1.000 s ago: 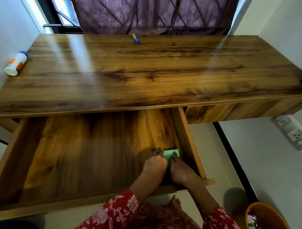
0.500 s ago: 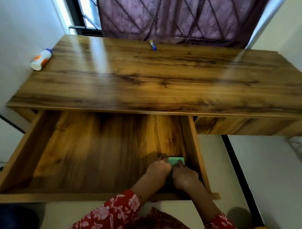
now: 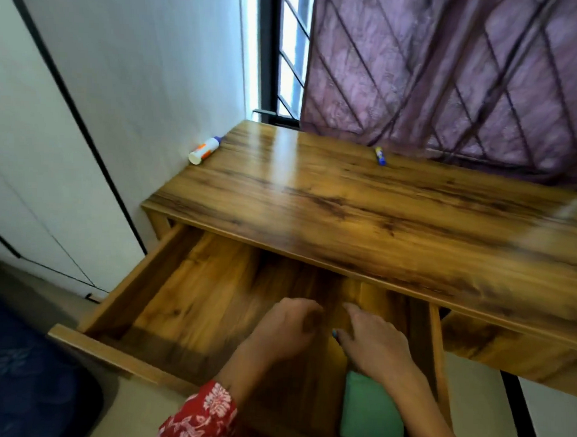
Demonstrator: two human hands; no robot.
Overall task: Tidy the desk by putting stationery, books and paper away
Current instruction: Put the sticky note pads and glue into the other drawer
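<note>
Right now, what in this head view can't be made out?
- Green item in the drawer: partly under the right hand's forearm; its kind unclear.
- Left hand: motion-blurred, fingers' pose unclear.
- Bottle and small stick on the desk: labels too small.

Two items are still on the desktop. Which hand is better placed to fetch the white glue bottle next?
Probably the left hand: it hovers empty on the drawer's left, toward the white glue bottle at the desk's far-left edge. The right hand would have to cross over.
</note>
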